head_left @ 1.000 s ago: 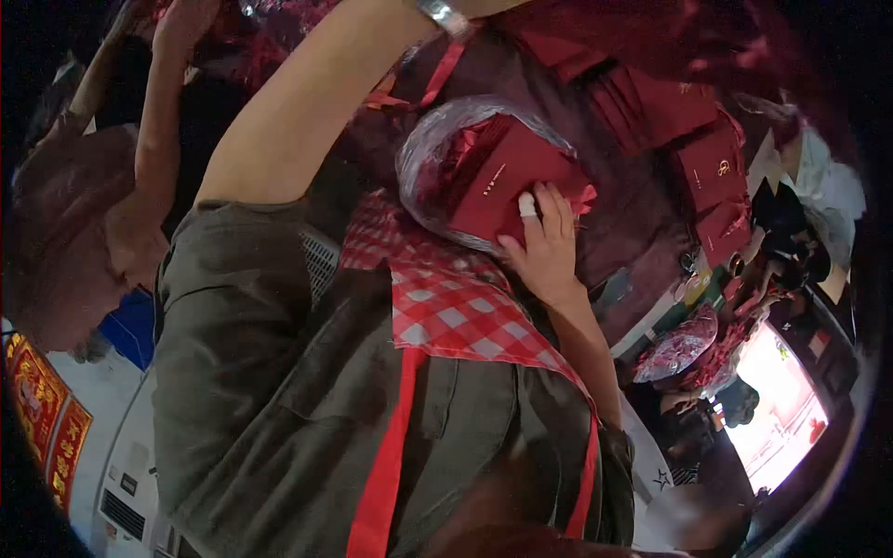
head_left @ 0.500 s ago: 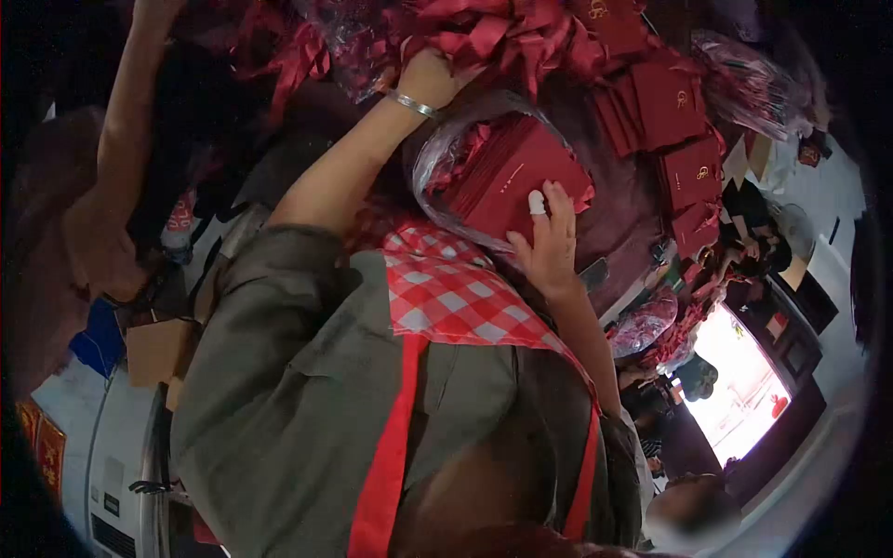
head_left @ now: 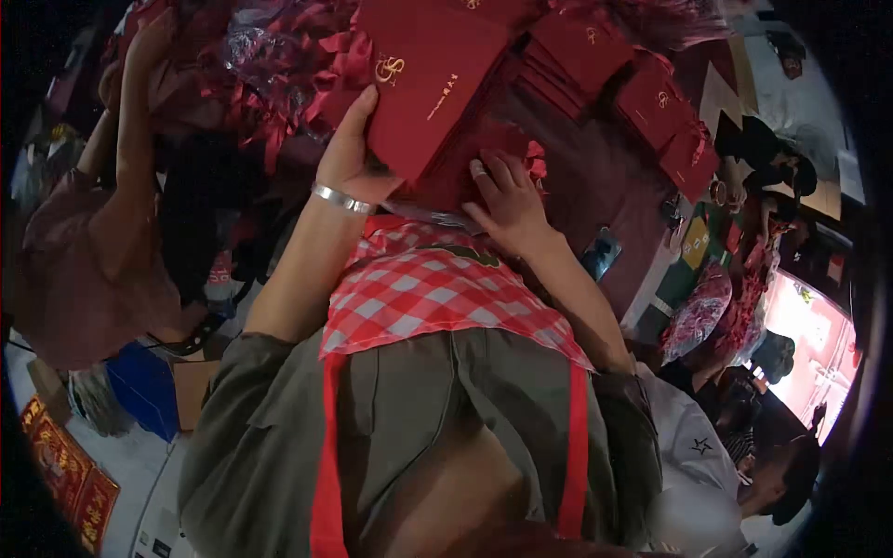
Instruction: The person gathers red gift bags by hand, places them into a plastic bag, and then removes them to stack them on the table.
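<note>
My left hand, with a silver bracelet at the wrist, grips a flat red gift bag with a gold logo and lettering. Its thumb lies on the front face; the other fingers are hidden beneath. Whether several bags are stacked there I cannot tell. My right hand has its fingers apart and a white wrap on one finger. It rests at the red stack in front of my apron, beside a tuft of red ribbon. The rim of a clear plastic bag shows under this stack.
More red gift bags lie at the back, with another pile to the right. Red ribbons in clear plastic are heaped at the left. A phone lies right of my right arm. Another person's arm reaches in at left.
My left hand has come back from the ribbon heap and now holds a red gift bag above the stack. My right hand has shifted slightly left. The whole view has turned.
</note>
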A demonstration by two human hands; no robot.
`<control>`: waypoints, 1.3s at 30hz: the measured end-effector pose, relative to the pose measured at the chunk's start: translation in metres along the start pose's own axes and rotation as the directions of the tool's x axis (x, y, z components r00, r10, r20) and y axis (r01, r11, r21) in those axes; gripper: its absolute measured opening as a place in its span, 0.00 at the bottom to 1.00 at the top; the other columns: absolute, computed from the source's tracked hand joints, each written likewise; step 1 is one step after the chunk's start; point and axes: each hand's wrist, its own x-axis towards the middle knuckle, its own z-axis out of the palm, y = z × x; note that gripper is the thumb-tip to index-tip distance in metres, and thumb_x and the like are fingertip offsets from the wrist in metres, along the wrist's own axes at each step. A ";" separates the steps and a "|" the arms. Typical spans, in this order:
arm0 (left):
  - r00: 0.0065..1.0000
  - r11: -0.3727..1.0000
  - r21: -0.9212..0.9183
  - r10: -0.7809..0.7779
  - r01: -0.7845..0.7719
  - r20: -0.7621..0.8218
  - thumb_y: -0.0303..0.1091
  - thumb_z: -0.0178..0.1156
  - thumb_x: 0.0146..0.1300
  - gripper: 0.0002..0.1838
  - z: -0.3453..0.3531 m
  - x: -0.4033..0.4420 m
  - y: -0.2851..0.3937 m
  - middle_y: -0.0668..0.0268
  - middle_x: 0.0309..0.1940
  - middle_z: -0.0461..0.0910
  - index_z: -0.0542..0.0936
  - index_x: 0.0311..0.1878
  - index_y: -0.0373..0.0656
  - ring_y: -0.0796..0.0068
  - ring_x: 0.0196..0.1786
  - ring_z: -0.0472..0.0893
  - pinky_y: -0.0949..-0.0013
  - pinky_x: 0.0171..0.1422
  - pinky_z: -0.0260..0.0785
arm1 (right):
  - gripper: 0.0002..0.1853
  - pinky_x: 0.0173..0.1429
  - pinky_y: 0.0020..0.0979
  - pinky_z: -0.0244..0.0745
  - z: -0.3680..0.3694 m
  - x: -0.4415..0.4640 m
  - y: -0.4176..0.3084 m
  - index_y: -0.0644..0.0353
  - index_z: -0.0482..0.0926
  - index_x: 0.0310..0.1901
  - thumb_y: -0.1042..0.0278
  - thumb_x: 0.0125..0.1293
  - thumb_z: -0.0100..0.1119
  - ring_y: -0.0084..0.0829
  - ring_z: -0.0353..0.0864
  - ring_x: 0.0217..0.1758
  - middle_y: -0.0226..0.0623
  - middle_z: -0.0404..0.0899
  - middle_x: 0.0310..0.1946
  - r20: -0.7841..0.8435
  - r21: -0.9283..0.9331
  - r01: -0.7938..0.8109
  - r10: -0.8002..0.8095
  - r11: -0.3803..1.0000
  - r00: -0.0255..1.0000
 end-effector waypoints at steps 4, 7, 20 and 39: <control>0.996 0.999 0.023 -0.051 0.049 0.070 0.48 0.54 0.66 0.26 0.012 -0.031 -0.027 0.60 0.59 0.74 0.70 0.62 0.45 0.62 0.60 0.74 0.54 0.66 0.65 | 0.29 0.70 0.47 0.54 -0.012 0.006 -0.006 0.65 0.69 0.59 0.54 0.61 0.56 0.48 0.59 0.66 0.49 0.63 0.62 0.095 -0.057 0.011 -0.005 0.998 0.995; 0.995 0.983 0.180 -0.030 0.046 -0.091 0.50 0.54 0.66 0.28 0.008 -0.038 -0.053 0.61 0.62 0.71 0.67 0.64 0.45 0.62 0.62 0.71 0.55 0.68 0.62 | 0.27 0.73 0.47 0.48 0.001 0.004 0.001 0.63 0.69 0.60 0.53 0.64 0.51 0.44 0.59 0.68 0.48 0.62 0.63 0.197 -0.175 0.053 -0.017 0.983 0.980; 0.953 0.894 0.429 0.005 0.132 -0.302 0.60 0.50 0.64 0.35 -0.005 -0.020 -0.083 0.62 0.64 0.68 0.63 0.67 0.48 0.60 0.65 0.67 0.49 0.70 0.55 | 0.20 0.75 0.48 0.44 0.037 -0.003 0.018 0.60 0.78 0.51 0.62 0.59 0.51 0.44 0.63 0.66 0.45 0.72 0.57 0.086 0.012 0.139 -0.139 0.990 0.987; 0.967 0.851 0.472 -0.144 0.229 -0.209 0.66 0.50 0.61 0.36 -0.025 -0.021 -0.087 0.68 0.60 0.72 0.65 0.65 0.52 0.65 0.60 0.72 0.56 0.61 0.66 | 0.51 0.65 0.45 0.66 0.014 -0.045 0.023 0.65 0.45 0.70 0.58 0.52 0.68 0.59 0.59 0.67 0.60 0.51 0.67 -0.253 0.555 0.044 0.118 0.831 0.960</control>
